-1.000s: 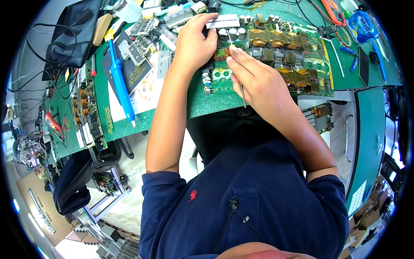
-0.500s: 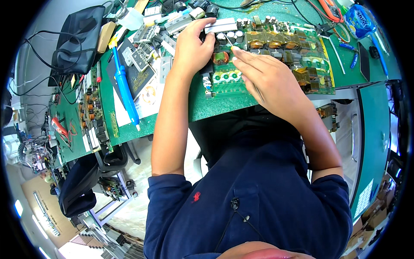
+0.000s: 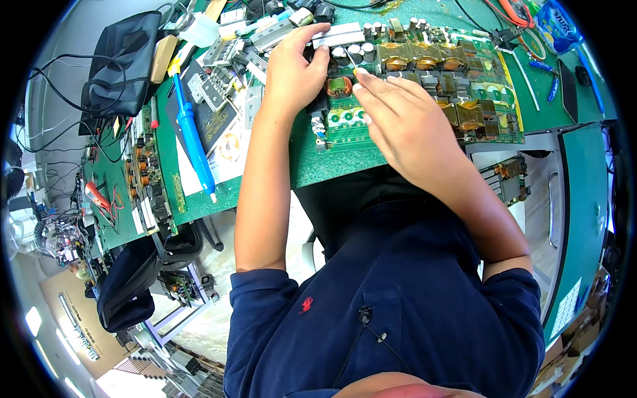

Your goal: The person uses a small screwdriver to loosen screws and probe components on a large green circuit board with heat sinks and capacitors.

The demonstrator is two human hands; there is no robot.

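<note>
A large green circuit board lies on the bench, crowded with components. At its upper left, my left hand has thumb and forefinger around the left end of a silver heat sink; its other fingers are hidden. My right hand is closed on a thin tool with a metal shaft and a yellowish part near the fingertips; my palm covers the rest. The tool's tip points in among white-topped round capacitors just below the heat sink. A copper-wound coil sits nearer me.
Left of my left forearm lies a blue desoldering pump over white paper and a dark sheet. Loose heat sinks and a black bag fill the back left. At the right are a black phone and a blue packet.
Both hands keep nearly the same places. The right hand and tool have shifted slightly, and the tool's rear shaft below the palm no longer shows. The whole view has moved a little.
</note>
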